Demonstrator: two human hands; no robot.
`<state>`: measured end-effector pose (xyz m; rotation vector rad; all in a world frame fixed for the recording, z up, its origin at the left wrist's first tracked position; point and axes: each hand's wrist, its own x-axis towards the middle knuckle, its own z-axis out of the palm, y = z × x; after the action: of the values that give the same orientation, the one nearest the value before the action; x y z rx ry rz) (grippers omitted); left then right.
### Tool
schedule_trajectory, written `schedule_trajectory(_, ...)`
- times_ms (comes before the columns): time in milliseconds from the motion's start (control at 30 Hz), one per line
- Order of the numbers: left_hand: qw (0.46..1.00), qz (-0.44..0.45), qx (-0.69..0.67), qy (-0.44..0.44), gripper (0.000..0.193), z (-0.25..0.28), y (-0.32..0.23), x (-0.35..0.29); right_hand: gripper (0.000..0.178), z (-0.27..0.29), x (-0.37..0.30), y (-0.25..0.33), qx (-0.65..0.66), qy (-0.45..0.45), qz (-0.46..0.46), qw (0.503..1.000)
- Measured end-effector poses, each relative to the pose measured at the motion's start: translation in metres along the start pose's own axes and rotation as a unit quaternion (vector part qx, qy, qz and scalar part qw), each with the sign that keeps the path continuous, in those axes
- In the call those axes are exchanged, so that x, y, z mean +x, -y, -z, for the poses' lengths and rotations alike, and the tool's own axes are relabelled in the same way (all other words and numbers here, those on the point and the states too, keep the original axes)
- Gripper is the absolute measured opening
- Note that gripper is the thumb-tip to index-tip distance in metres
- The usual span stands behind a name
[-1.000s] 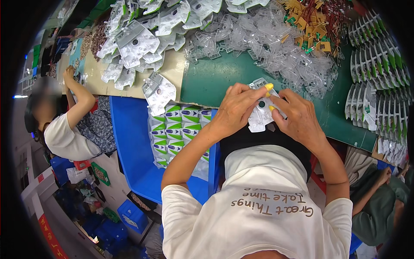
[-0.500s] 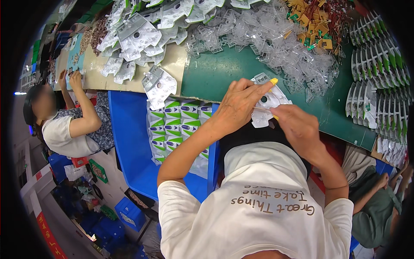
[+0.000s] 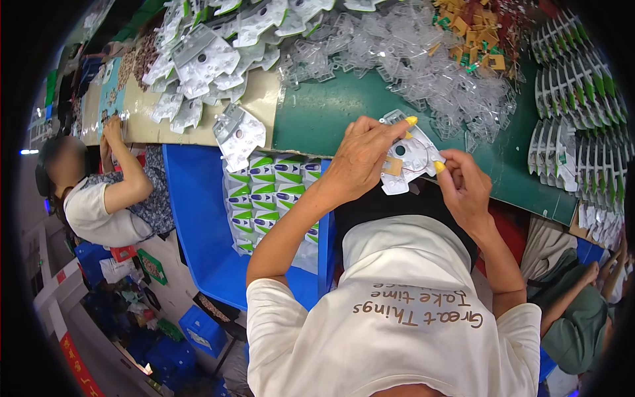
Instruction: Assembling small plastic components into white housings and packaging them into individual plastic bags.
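Observation:
A white plastic housing [image 3: 415, 156] with a round hole is held tilted just over the table's front edge. My left hand [image 3: 362, 157] grips its left side, with a yellow finger cover on one fingertip at the top. An orange piece [image 3: 392, 166] sits in the housing's lower left, and a thin reddish wire [image 3: 423, 149] runs across the inside. My right hand [image 3: 467, 190] pinches the housing's right edge, its thumb in a yellow cover; whether it also holds the wire is too small to tell.
Clear plastic parts [image 3: 397, 56] lie heaped beyond my hands, with orange pieces and red wires [image 3: 476, 36] behind. Stacked housings stand left [image 3: 205, 59] and right [image 3: 569, 92]. A blue bin [image 3: 205, 231] holds green-and-white units [image 3: 264, 198]. A co-worker [image 3: 109, 192] sits at left.
My right hand has moved from over the housing out to its right edge. The orange piece and wire now show inside the housing. At left, the co-worker's hands have come lower and closer together.

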<state>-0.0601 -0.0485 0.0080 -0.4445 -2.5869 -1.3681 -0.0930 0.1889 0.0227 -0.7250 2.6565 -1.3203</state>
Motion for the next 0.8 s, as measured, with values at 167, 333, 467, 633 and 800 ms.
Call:
schedule_trajectory(167, 0.999, 0.014, 0.049, -0.001, 0.055, 0.002, -0.01, 0.0, 0.028, -0.016, 0.0, -0.004, 0.078, -0.009, -0.011, 0.997)
schedule_trajectory(333, 0.987, -0.021, -0.161, 0.003, 0.03, 0.023, -0.1, 0.021, 0.028, 0.022, -0.017, -0.004, 0.121, -0.11, 0.007, 0.986)
schedule_trajectory(467, 0.689, -0.231, -0.678, 0.11, 0.045, 0.033, -0.135, 0.038, 0.02, 0.089, -0.046, -0.02, 0.11, -0.292, -0.02, 0.95)
schedule_trajectory(633, 0.586, -0.202, -0.776, 0.119, 0.069, 0.035, -0.191, 0.072, 0.017, 0.158, -0.043, -0.052, 0.159, -0.421, -0.094, 0.888)
schedule_trajectory(800, 0.545, -0.124, -0.821, 0.118, 0.073, 0.018, -0.218, 0.085, 0.016, 0.168, -0.027, -0.079, 0.188, -0.477, -0.08, 0.855)
